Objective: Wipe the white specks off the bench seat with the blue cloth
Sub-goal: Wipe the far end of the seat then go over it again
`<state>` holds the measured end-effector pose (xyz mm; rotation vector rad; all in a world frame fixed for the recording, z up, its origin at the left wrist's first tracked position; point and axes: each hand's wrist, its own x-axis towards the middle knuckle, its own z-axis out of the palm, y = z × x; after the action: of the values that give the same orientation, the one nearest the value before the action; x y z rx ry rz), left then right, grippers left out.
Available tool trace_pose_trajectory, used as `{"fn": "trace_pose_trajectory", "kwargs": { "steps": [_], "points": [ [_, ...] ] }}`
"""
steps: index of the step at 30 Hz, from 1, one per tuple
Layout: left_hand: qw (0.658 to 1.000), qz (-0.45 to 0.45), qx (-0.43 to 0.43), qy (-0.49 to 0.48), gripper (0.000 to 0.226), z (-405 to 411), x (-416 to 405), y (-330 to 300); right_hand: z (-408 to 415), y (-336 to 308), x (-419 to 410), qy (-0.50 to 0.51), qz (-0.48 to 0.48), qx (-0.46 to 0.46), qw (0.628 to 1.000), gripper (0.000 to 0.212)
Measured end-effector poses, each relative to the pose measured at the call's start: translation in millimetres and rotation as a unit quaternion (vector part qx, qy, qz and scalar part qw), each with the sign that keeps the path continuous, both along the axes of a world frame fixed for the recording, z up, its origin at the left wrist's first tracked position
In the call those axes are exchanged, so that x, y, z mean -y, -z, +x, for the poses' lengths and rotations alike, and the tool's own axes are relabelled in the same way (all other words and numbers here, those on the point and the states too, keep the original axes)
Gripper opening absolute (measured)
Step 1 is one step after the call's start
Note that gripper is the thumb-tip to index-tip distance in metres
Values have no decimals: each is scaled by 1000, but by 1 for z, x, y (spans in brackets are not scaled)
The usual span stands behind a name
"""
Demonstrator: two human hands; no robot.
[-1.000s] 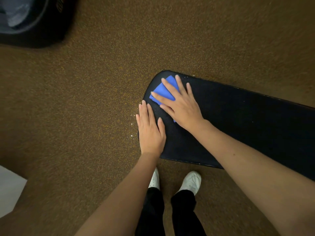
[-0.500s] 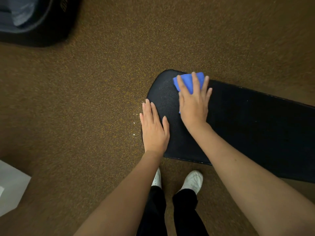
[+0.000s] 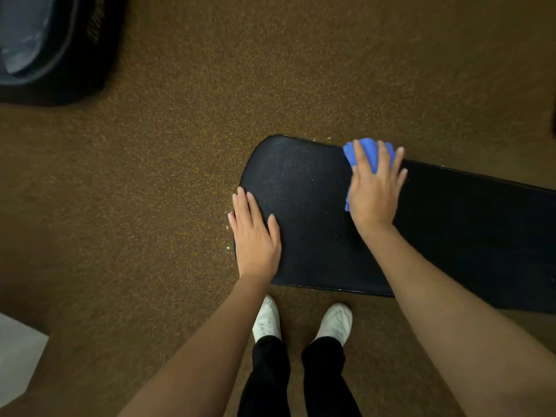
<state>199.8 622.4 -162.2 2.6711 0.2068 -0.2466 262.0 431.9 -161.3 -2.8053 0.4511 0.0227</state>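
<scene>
The black padded bench seat [image 3: 307, 212] runs from the middle of the view out to the right, its rounded end at the left. My right hand [image 3: 374, 188] lies flat with straight fingers on the bunched blue cloth [image 3: 368, 150], pressing it onto the seat's far edge. My left hand [image 3: 255, 236] rests flat, fingers straight, on the seat's rounded left end near the front. A few faint white specks show on the seat [image 3: 313, 179]. More white specks lie on the floor by the left end [image 3: 227, 228].
Brown speckled carpet [image 3: 150, 206] surrounds the bench. A dark round bin with a pale liner [image 3: 45, 46] stands at the top left. A white object [image 3: 18, 356] sits at the lower left edge. My white shoes [image 3: 301, 322] stand just in front of the seat.
My right hand has slid the blue cloth from the seat's left end to the right along the far edge. The left hand has stayed pressed on the rounded end.
</scene>
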Motion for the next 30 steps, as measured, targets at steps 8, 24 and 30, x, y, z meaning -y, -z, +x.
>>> {"fn": "trace_pose_trajectory", "kwargs": {
  "steps": [8,24,30],
  "points": [
    [999,24,-6,25,66,5,7,-1,-4,4,-84,-170,23,25,985,54],
    [1000,-6,2,30,64,-3,17,-1,-63,3,1,22,44,51,997,58],
    [998,-21,-2,57,63,-5,9,-2,-79,5,-63,-214,3,36,976,59]
  ]
}}
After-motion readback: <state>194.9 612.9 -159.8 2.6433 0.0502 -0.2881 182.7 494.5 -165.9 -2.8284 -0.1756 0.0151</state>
